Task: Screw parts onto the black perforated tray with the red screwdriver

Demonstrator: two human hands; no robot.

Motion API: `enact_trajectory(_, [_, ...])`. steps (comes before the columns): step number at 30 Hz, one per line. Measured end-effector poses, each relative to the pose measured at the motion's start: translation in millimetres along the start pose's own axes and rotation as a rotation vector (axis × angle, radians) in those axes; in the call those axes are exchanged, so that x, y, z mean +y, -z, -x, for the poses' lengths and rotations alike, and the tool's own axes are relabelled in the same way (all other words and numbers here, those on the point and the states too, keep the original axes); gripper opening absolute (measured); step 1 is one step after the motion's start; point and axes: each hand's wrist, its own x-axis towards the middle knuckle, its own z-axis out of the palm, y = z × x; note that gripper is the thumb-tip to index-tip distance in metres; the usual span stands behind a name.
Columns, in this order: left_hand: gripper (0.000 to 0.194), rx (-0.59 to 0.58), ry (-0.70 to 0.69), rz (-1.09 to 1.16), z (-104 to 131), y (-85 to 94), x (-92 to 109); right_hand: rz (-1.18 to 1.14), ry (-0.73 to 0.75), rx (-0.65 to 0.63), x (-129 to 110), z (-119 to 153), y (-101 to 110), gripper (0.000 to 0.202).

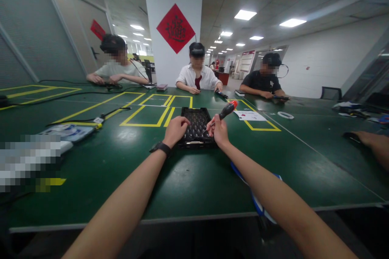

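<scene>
mid-frame, right hand point(219, 131) holds a screwdriver point(227, 110); aim its tip gently. can't tell if left hand point(176, 130) grips the black tray point(197, 145).

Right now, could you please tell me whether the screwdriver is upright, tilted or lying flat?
Tilted: in the right hand, the screwdriver slants, its red end up, its shaft down toward the black tray.
</scene>
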Motion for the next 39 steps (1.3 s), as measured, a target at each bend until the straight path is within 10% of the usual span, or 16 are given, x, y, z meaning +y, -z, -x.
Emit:
enact_trajectory(9, [0.028,-0.224,-0.312,0.146,7.7,0.5,25.3,-0.037,0.025,-0.032,2.7,-2.2,2.0,0.043])
enact_trajectory(39, [0.04,-0.275,-0.335,0.26,7.0,-4.2,17.7,-0.001,0.032,-0.048,-1.7,-0.1,1.3,0.042])
